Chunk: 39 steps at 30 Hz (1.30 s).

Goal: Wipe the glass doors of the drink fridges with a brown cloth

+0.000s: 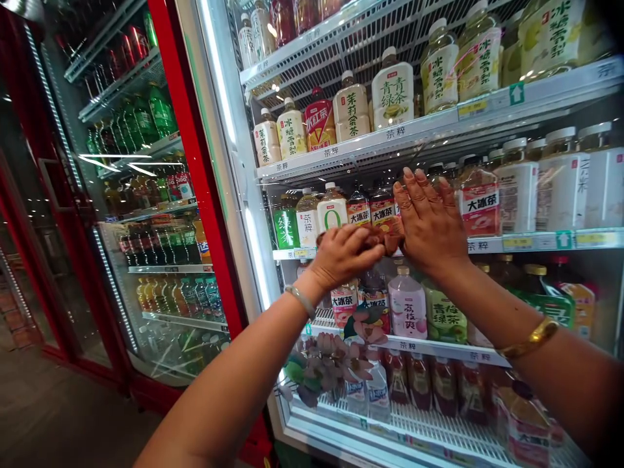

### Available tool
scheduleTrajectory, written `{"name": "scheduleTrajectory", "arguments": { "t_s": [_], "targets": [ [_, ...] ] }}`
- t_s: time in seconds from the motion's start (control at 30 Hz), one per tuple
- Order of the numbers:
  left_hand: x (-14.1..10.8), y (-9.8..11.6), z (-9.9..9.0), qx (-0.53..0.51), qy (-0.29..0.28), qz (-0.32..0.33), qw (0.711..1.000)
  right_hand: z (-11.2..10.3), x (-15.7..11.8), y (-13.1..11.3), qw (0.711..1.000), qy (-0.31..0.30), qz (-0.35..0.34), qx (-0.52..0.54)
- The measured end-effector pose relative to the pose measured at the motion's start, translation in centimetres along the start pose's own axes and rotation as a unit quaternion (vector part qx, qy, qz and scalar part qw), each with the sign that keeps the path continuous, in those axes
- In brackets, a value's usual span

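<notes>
My right hand (431,221), with a gold bangle on the wrist, is raised with its palm toward the glass door of a lit drinks fridge, fingers extended. To its left my left hand (347,253), wearing a pale bangle, has its fingers stretched toward the right hand. A brown object (390,240), partly hidden, shows at the left fingertips; whether it is held or only a reflection is unclear. Behind the hands, bottles with red labels (480,205) and a white bottle with a green ring (333,207) stand on the middle shelf.
Upper shelves hold tea bottles (392,91). Lower down are a pink bottle (407,305) and dark red bottles (420,383). A flower pattern (331,367) shows over the lower glass. At left, a red door frame (195,156) borders another fridge with green bottles (160,110).
</notes>
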<state>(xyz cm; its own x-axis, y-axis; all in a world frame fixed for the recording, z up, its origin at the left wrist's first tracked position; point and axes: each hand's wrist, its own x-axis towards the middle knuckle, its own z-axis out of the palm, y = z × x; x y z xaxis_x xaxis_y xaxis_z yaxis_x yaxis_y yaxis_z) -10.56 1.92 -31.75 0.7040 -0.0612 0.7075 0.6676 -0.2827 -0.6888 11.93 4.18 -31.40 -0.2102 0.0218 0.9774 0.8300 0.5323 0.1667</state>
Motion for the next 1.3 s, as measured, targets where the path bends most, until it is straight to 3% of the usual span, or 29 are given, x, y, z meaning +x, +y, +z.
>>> {"name": "scheduleTrajectory", "arguments": {
  "t_s": [0.03,0.1,0.17,0.2,0.27,0.33,0.37,0.43,0.5,0.53,0.6,0.67,0.73,0.8,0.87,0.97,1.03,1.07,1.13,1.17,1.2,1.23,1.27,1.3],
  "targets": [
    [0.3,-1.6,-0.3,-0.005,-0.015,-0.035,0.999,0.0,0.0,0.0,1.0,-0.001,0.002,0.001],
    [1.1,-4.3,-0.7,0.026,0.018,-0.184,0.982,0.0,0.1,0.0,1.0,-0.005,0.002,0.005],
    [1.8,-4.6,-0.5,0.071,0.086,-0.324,0.939,0.1,0.1,0.0,1.0,-0.007,0.0,0.007],
    [1.9,-3.8,-0.1,0.084,0.112,-0.358,0.923,0.1,0.1,0.0,1.0,-0.006,-0.001,0.007],
    [1.4,-0.9,0.8,0.075,0.132,-0.345,0.926,0.2,0.1,0.1,1.0,-0.002,-0.003,0.004],
    [0.3,1.7,1.5,0.032,0.109,-0.193,0.975,0.2,0.0,0.3,1.0,0.001,-0.009,-0.003],
    [-0.3,2.2,1.6,0.021,0.096,-0.14,0.985,0.2,-0.1,0.4,1.0,0.003,-0.013,-0.008],
    [-1.2,1.3,1.2,0.001,0.051,-0.04,0.998,0.1,-0.3,0.7,1.0,0.005,-0.02,-0.018],
    [-1.5,-1.7,0.2,-0.006,-0.009,-0.013,1.0,0.1,-0.2,0.6,1.0,0.002,-0.018,-0.019],
    [-1.2,-3.3,-0.3,-0.002,-0.02,-0.044,0.999,0.2,0.0,0.4,1.0,0.0,-0.017,-0.015],
    [-0.3,-5.4,-0.8,0.029,0.008,-0.174,0.984,0.7,0.8,-0.7,1.0,-0.007,-0.022,-0.005],
    [0.8,-5.2,-0.6,0.068,0.082,-0.327,0.939,1.7,2.3,-2.3,0.999,-0.013,-0.033,0.001],
    [1.1,-3.2,0.2,0.089,0.14,-0.417,0.894,2.8,4.0,-4.2,0.999,-0.024,-0.045,0.009],
    [0.1,-1.2,0.5,0.077,0.12,-0.389,0.91,3.7,5.5,-5.7,0.996,-0.046,-0.073,0.02],
    [-1.9,-1.1,-0.2,0.035,0.04,-0.269,0.962,4.3,6.3,-6.7,0.992,-0.069,-0.101,0.029],
    [-4.6,-4.7,-2.9,-0.028,-0.051,-0.134,0.989,4.5,6.2,-7.3,0.991,-0.079,-0.103,0.036],
    [-4.7,-8.0,-4.5,-0.047,-0.084,-0.105,0.99,4.5,5.8,-7.4,0.992,-0.078,-0.091,0.039],
    [-4.1,-9.2,-5.0,-0.041,-0.088,-0.12,0.988,4.5,5.7,-7.5,0.993,-0.077,-0.086,0.04],
    [-2.3,-9.9,-4.9,0.013,-0.046,-0.237,0.97,4.6,5.6,-7.6,0.993,-0.072,-0.08,0.042],
    [-1.4,-9.3,-4.5,0.045,-0.013,-0.303,0.952,4.6,5.5,-7.6,0.994,-0.069,-0.08,0.042],
    [-0.7,-8.1,-3.9,0.084,0.037,-0.391,0.916,4.7,5.5,-7.6,0.994,-0.067,-0.08,0.042],
    [-0.4,-6.4,-3.2,0.104,0.057,-0.437,0.892,4.7,5.5,-7.6,0.994,-0.065,-0.081,0.041],
    [-0.4,-4.7,-2.6,0.103,0.049,-0.424,0.898,4.7,5.5,-7.5,0.994,-0.063,-0.084,0.039],
    [-0.8,-3.1,-2.0,0.091,0.029,-0.372,0.923,4.7,5.5,-7.5,0.993,-0.063,-0.088,0.036]
  ]
}}
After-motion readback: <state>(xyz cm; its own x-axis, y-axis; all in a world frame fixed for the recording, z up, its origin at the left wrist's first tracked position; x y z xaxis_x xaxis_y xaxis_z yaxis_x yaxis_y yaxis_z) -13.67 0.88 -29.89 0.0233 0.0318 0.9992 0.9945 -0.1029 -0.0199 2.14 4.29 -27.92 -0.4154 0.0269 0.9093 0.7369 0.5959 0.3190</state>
